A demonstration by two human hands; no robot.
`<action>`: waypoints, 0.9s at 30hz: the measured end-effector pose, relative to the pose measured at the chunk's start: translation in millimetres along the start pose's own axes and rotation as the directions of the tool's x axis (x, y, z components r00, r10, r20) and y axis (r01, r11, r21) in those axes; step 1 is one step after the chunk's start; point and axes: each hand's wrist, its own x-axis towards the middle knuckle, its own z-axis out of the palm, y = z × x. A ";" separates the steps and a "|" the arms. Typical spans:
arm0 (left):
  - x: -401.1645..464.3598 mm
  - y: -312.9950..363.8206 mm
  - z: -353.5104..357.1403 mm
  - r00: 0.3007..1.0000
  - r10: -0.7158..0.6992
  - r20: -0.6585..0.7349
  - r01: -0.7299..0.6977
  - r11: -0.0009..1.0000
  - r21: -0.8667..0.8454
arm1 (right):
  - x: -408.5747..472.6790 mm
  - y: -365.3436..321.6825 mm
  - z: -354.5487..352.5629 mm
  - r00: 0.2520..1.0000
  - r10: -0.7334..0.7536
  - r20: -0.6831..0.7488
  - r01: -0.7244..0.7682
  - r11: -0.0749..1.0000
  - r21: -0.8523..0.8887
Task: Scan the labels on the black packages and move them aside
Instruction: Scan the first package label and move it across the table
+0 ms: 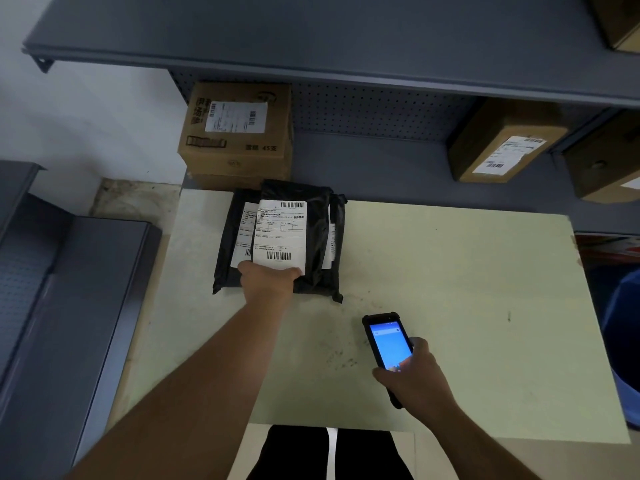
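Left hand (268, 277) clamped on the near edge of the top package (294, 233), left of frame centre, thumb hidden underneath. Right hand (412, 372) wrapped round the scanner (388, 348), lower right of centre, screen lit and facing up. Black packages stacked at the far left of the table (450, 271), at least three, labels overlapping; top label (280, 233) face up, barcodes at both ends.

Risks, as judged: lower barcode partly under the fingers, so likely to misread unless the upper one gets used. Neighbouring label (242, 233) showing just left of the top one, so a stray read off the wrong package quite possible. Slick bags, grip only at one edge, so could drag the ones beneath or slip free when lifted.

Room: wide bare tabletop across centre and right of frame, good for setting aside. Stack close to the table's left edge, with a box (235, 133) just behind at upper left; little slack there.
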 end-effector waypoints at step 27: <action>-14.5 -17.7 -14.5 0.965 0.085 0.246 -0.025 0.971 -0.240 | -49.2 -47.0 -45.8 0.987 -0.153 0.052 0.157 0.985 -0.076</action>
